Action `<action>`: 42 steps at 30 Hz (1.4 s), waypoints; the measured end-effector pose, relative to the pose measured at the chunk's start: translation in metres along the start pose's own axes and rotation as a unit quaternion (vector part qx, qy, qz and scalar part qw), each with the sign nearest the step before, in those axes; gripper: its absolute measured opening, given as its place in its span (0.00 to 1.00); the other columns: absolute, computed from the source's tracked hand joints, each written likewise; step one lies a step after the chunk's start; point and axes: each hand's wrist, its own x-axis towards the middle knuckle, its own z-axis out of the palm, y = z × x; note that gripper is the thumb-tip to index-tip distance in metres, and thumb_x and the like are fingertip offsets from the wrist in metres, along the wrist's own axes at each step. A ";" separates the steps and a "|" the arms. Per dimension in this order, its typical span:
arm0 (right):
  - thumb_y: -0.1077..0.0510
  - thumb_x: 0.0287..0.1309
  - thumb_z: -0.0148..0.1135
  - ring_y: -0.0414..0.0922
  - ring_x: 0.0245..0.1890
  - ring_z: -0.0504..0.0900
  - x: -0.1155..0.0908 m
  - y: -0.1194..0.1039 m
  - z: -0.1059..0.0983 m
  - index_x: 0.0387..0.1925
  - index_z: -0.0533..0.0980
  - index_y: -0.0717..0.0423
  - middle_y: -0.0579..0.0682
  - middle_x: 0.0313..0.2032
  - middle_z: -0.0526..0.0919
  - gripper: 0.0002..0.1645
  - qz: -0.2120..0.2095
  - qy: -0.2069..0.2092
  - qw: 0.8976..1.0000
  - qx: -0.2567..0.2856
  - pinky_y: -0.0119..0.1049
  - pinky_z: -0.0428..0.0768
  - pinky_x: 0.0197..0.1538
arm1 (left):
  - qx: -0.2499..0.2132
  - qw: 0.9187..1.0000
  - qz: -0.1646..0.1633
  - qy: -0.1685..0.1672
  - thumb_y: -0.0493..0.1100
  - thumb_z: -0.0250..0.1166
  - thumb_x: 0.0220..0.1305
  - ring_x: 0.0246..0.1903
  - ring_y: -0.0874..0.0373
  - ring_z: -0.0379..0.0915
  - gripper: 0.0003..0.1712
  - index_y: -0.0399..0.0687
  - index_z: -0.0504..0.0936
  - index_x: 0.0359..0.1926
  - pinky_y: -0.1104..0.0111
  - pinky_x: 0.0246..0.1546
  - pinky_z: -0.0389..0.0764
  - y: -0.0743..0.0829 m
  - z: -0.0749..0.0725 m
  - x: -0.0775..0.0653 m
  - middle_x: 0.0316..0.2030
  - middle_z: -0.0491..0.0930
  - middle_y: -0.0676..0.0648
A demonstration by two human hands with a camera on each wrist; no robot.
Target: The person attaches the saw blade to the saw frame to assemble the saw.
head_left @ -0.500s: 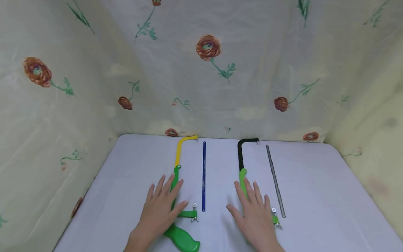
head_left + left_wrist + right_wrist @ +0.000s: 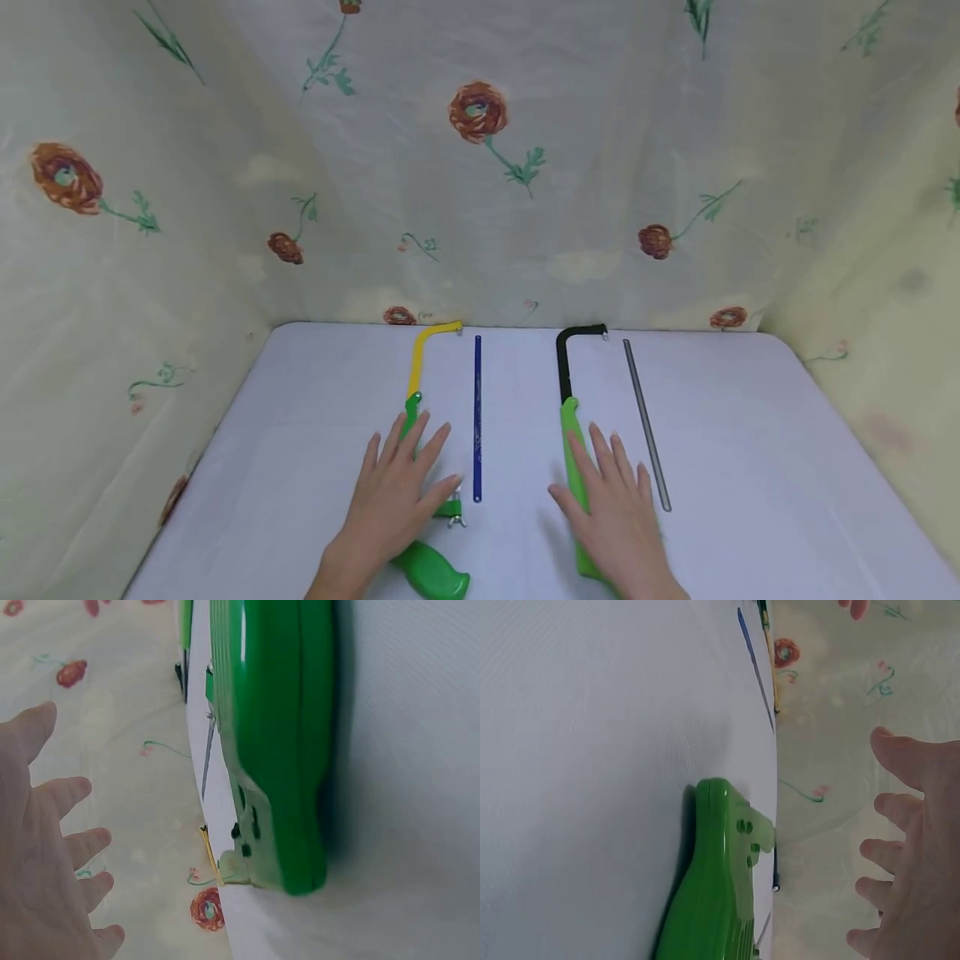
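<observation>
My left hand (image 2: 393,496) is held over a hacksaw frame (image 2: 416,362) with a yellow front arm and a dark green handle (image 2: 431,571). Its fingers are spread and nearly straight, gripping nothing. Over a second hacksaw frame (image 2: 573,462), black in front and light green behind, my right hand (image 2: 622,517) is likewise spread and grips nothing. Both wrist views show the fingers apart from the green handles (image 2: 274,712). A blue saw blade (image 2: 477,417) lies between the two frames, and a grey saw blade (image 2: 647,425) right of the second. My right hand hides that frame's lower clamp.
All this lies on a table with a white top (image 2: 750,433). Flower-patterned cloth (image 2: 555,225) hangs behind the table and along both sides. A small wing nut (image 2: 456,522) sits on the left frame's lower clamp.
Both hands have shifted a little right relative to the frames. More of the light green part shows, while the right frame's clamp is now covered. The saws and blades have stayed put.
</observation>
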 end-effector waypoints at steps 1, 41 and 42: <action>0.30 0.58 0.46 0.56 0.72 0.45 0.000 0.001 0.000 0.70 0.49 0.35 0.50 0.72 0.49 0.42 0.000 0.000 1.000 -0.001 0.66 0.47 0.64 | -0.002 1.000 0.001 0.001 0.75 0.38 0.60 0.73 0.49 0.33 0.37 0.76 0.49 0.69 0.41 0.66 0.45 0.001 0.000 0.000 0.73 0.45 0.57; 0.31 0.59 0.46 0.64 0.68 0.51 0.015 0.044 -0.026 0.70 0.51 0.47 0.61 0.70 0.52 0.44 0.049 -0.033 0.998 0.000 0.70 0.49 0.61 | -0.049 0.994 0.083 -0.044 0.75 0.35 0.60 0.72 0.49 0.43 0.38 0.76 0.43 0.70 0.42 0.66 0.49 0.056 0.004 0.044 0.72 0.49 0.55; 0.31 0.59 0.45 0.65 0.68 0.51 0.015 0.045 -0.027 0.70 0.51 0.47 0.61 0.70 0.52 0.44 0.050 -0.035 0.998 0.000 0.69 0.49 0.61 | -0.049 0.994 0.085 -0.044 0.76 0.34 0.60 0.72 0.49 0.43 0.39 0.75 0.43 0.70 0.42 0.66 0.49 0.058 0.004 0.045 0.72 0.49 0.55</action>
